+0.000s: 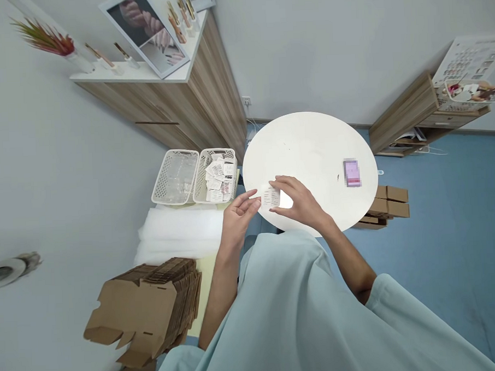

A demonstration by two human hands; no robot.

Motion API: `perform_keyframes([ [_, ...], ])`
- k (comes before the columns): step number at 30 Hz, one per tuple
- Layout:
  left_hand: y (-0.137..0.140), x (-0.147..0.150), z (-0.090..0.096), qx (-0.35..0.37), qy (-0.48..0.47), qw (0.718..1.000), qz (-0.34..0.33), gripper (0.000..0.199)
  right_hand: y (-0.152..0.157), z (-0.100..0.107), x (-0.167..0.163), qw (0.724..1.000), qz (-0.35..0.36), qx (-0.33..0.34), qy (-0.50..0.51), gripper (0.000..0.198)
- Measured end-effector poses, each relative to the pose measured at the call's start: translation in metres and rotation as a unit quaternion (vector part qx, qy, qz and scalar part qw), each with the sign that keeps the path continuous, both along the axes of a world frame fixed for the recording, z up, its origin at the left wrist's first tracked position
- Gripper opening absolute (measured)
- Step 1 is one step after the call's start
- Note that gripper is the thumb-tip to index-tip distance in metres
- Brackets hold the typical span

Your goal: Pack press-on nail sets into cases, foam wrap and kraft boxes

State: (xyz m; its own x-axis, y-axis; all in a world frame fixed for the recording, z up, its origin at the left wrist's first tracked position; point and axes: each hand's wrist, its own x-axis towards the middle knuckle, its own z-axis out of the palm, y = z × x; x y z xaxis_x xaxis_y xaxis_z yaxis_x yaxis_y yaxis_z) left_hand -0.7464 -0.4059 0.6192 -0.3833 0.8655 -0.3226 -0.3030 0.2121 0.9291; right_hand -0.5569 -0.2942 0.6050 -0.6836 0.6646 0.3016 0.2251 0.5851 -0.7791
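Note:
Over the near-left edge of the round white table (307,150), a small white card (270,197) with lines of print is held up between both hands. My left hand (238,217) pinches its left edge between thumb and fingers. Curved around the card's right side, my right hand (299,202) has its fingers at the top edge and its thumb at the bottom. Left of the table, a white basket (196,194) is filled with similar printed cards (217,176). Beside it stands another white basket (159,178) with clear plastic pieces.
White foam wrap (179,232) lies below the baskets, and flattened cardboard boxes (142,310) are stacked nearer me. A blurred purple item (352,173) rests on the table's right. Folded brown boxes (390,204) stand on the floor. A wooden cabinet (210,94) rises behind the baskets.

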Motion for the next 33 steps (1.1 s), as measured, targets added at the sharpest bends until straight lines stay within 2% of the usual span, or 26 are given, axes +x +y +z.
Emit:
perform_keyframes([
  [3, 0.0, 0.0, 0.004, -0.024, 0.03, 0.999, 0.004, 0.067, -0.001, -0.003, 0.0, 0.998, 0.006, 0.052, -0.038, 0.065],
  [6, 0.001, 0.002, 0.002, -0.025, 0.021, 0.999, 0.012, 0.065, -0.001, -0.002, 0.0, 0.996, 0.015, 0.073, -0.054, 0.066],
  [12, 0.001, 0.004, -0.002, -0.024, 0.035, 0.999, 0.004, 0.063, -0.001, -0.002, 0.002, 0.996, 0.016, 0.072, -0.052, 0.065],
  [17, 0.004, 0.005, -0.006, -0.007, -0.015, 0.998, -0.066, 0.07, 0.001, -0.003, 0.004, 0.998, 0.014, 0.053, -0.02, 0.066],
  [20, 0.005, 0.011, -0.009, -0.004, -0.059, 0.993, -0.097, 0.075, 0.001, -0.005, 0.005, 0.999, 0.015, 0.031, 0.001, 0.065],
  [26, 0.011, 0.025, -0.01, -0.011, -0.05, 0.996, -0.077, 0.076, -0.001, -0.016, 0.008, 0.999, 0.002, -0.035, 0.037, 0.059],
  [29, 0.013, 0.026, -0.016, -0.023, -0.069, 0.995, -0.062, 0.069, 0.0, -0.022, 0.011, 0.994, 0.005, -0.088, 0.057, 0.062],
  [33, 0.014, 0.024, -0.034, -0.071, -0.153, 0.985, -0.031, 0.054, 0.0, -0.035, 0.011, 0.979, 0.022, -0.18, 0.09, 0.068],
])
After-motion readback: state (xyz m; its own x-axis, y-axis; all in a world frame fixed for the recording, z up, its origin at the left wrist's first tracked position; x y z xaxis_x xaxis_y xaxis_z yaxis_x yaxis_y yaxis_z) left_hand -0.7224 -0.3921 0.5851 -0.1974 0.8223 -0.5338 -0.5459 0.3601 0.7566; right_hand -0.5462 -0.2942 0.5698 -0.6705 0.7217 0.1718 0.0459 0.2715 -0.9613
